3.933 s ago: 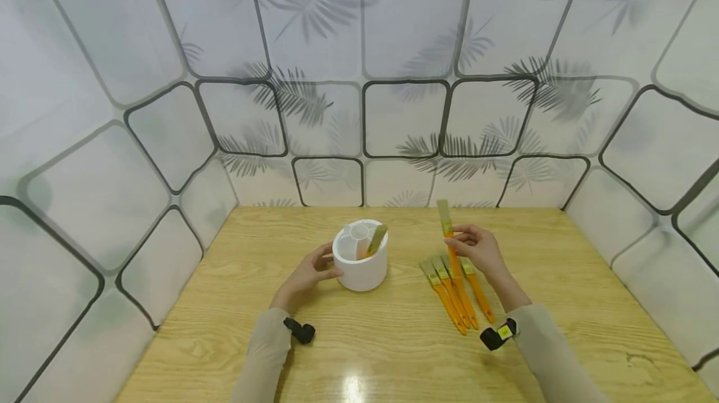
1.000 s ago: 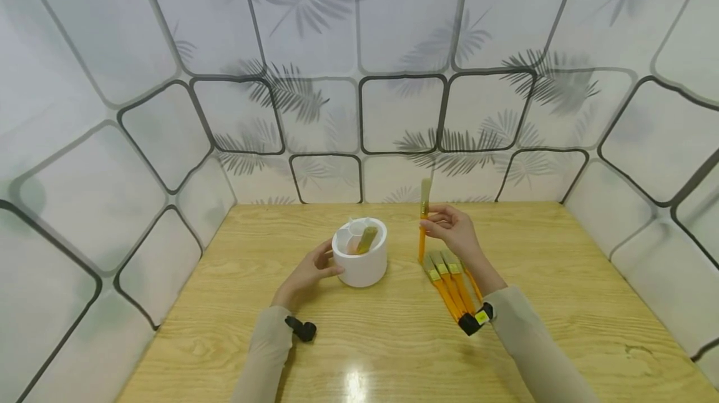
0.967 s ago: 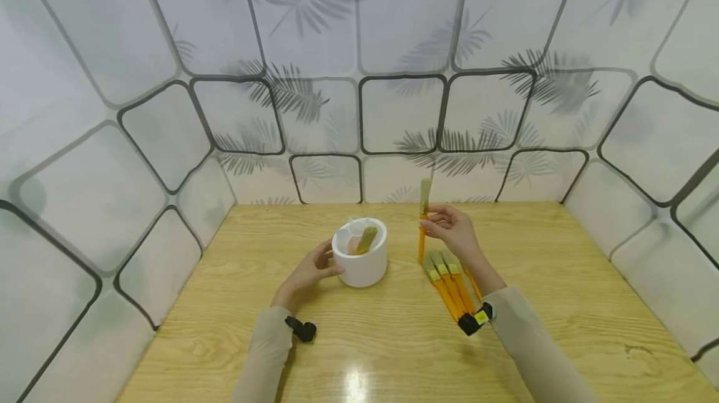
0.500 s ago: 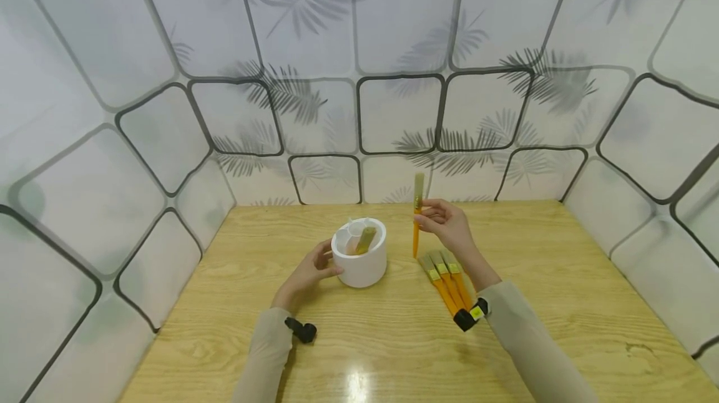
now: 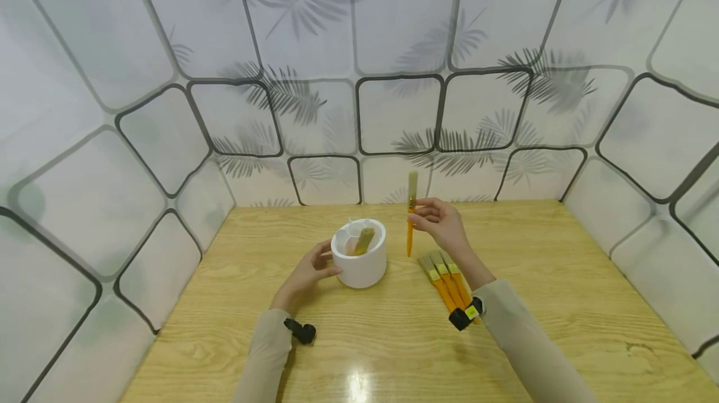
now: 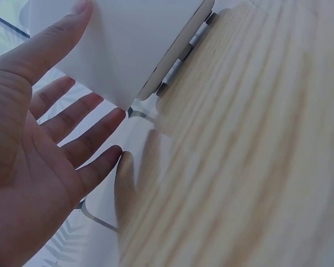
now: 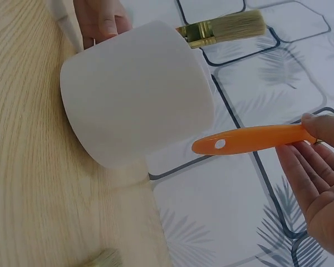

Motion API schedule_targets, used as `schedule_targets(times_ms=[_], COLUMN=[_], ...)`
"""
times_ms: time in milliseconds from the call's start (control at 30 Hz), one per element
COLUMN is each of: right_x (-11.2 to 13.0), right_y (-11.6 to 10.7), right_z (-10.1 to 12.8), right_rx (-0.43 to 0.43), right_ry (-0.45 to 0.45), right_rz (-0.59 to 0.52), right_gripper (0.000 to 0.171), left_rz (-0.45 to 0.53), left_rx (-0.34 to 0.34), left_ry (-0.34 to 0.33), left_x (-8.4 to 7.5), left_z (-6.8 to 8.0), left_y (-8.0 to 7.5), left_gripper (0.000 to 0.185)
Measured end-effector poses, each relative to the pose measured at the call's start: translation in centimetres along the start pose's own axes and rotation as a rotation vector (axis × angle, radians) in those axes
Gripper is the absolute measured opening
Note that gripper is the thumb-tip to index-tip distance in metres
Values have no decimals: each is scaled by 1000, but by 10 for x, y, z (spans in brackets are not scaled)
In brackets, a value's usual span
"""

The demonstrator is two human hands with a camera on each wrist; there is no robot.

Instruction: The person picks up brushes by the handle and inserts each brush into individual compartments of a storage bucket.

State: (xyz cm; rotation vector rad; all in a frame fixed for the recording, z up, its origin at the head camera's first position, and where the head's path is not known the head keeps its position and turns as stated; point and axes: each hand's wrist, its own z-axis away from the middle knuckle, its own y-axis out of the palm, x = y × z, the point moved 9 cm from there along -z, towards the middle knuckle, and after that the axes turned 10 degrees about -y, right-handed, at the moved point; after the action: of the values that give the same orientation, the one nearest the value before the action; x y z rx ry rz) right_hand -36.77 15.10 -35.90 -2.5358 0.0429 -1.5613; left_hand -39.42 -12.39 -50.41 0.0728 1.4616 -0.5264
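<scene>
White holder (image 5: 359, 262) with one brush (image 5: 364, 241) inside, left fingers (image 5: 320, 259) open against it, right fingers (image 5: 422, 219) pinching orange brush (image 5: 410, 216)

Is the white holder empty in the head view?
No, one paintbrush already stands bristles-up in the white holder, leaning against its rim.

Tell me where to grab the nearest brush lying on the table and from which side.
Grip the orange handle of the leftmost lying brush, coming from above. It lies flat, bristles pointing away, packed against the other brushes on its right, so only the left side is free. The right hand already holds an upright brush.
</scene>
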Motion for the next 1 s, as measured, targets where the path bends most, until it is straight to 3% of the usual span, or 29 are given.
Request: schedule_targets(times_ms=[400, 1000], right_x=[4, 18], right_y=[7, 14], right_z=[-3, -3], right_rx=[-1, 1], right_ry=[-6, -53], right_rz=[-14, 59], right_gripper=[38, 37], left_rz=[-15, 21], left_rx=[-2, 13], left_ry=[15, 0], left_x=[3, 3], left_z=[-2, -1], left_y=[-1, -1], left_gripper=[75, 71])
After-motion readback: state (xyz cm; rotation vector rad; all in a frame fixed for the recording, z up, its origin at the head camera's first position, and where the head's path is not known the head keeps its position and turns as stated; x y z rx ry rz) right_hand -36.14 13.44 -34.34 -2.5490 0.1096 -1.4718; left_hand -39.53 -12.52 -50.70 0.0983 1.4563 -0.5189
